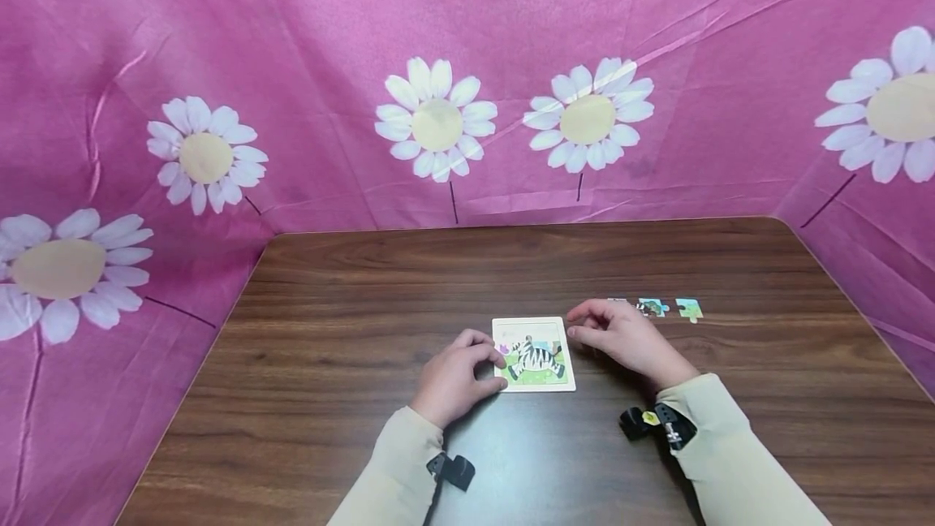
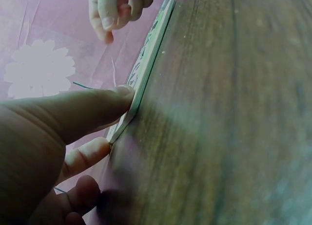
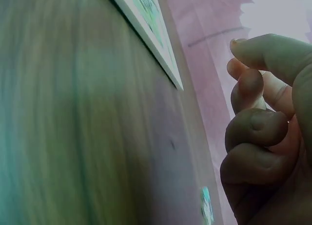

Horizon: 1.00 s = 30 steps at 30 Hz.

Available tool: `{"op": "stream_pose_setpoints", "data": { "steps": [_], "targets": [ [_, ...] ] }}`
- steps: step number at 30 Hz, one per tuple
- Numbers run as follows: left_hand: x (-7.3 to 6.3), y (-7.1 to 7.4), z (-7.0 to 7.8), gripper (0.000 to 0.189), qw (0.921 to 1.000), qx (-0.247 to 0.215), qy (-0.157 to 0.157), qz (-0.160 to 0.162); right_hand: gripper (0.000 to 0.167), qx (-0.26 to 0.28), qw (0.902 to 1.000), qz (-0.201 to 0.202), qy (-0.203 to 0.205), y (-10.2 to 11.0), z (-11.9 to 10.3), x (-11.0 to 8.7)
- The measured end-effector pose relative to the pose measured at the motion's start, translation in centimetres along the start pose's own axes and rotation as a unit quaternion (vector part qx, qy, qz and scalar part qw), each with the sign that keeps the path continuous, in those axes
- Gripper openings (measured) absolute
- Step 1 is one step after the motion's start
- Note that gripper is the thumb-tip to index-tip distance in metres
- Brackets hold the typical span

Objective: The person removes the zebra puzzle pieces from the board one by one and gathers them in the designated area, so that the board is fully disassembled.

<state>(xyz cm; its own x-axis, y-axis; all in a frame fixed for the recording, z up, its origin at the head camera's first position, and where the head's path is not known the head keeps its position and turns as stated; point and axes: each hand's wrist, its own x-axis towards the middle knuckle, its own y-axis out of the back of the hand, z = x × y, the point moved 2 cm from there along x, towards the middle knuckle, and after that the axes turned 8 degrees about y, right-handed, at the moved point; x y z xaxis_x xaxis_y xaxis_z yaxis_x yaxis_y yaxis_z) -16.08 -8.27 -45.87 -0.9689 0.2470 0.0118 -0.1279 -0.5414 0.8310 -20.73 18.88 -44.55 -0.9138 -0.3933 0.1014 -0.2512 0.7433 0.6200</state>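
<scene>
A square jigsaw puzzle (image 1: 536, 365) with a pale frame and a zebra picture lies flat on the table. My left hand (image 1: 456, 376) holds its left edge. In the left wrist view the thumb (image 2: 109, 105) lies on the puzzle's rim and another finger touches its corner. Just off the puzzle's right side hovers my right hand (image 1: 624, 339), thumb and index finger apart with nothing seen between them. Its other fingers (image 3: 256, 166) are curled. Beyond it lie loose jigsaw pieces, one mostly green (image 1: 689, 310), one blue and dark (image 1: 652, 308), another partly hidden by the hand.
The brown wooden table (image 1: 351, 291) reaches back to a pink cloth (image 1: 314, 63) printed with white daisies. A small black device (image 1: 456, 471) sits at the left wrist, and another (image 1: 657, 422) at the right wrist.
</scene>
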Motion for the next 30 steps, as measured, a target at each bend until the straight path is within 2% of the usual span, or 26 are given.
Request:
{"op": "stream_pose_setpoints", "data": {
  "steps": [7, 15, 19, 24, 30],
  "targets": [
    [0.1, 0.0, -0.1, 0.020, 0.9999, -0.005, -0.007, 0.006, 0.015, 0.015, 0.9992, -0.021, 0.030, -2.5, -0.9, 1.3],
    [0.3, -0.2, -0.3, 0.035, 1.0000, -0.002, 0.008, 0.001, 0.015, -0.013, 0.9970, -0.054, 0.054, -4.4, -1.7, 2.2],
    [0.2, -0.2, -0.3, 0.027, 1.0000, 0.002, 0.001, 0.000, 0.017, -0.025, 0.9955, -0.072, 0.055, -5.2, -2.3, 2.5],
    [0.2, -0.2, -0.2, 0.021, 1.0000, 0.001, -0.006, 0.000, 0.024, -0.044, 0.9940, -0.093, 0.039, -5.9, -2.8, 2.9],
    [0.3, -0.2, -0.2, 0.019, 0.9999, -0.003, -0.015, 0.007, 0.022, -0.061, 0.9930, -0.092, 0.041, -6.3, -3.1, 2.9]
  ]
}}
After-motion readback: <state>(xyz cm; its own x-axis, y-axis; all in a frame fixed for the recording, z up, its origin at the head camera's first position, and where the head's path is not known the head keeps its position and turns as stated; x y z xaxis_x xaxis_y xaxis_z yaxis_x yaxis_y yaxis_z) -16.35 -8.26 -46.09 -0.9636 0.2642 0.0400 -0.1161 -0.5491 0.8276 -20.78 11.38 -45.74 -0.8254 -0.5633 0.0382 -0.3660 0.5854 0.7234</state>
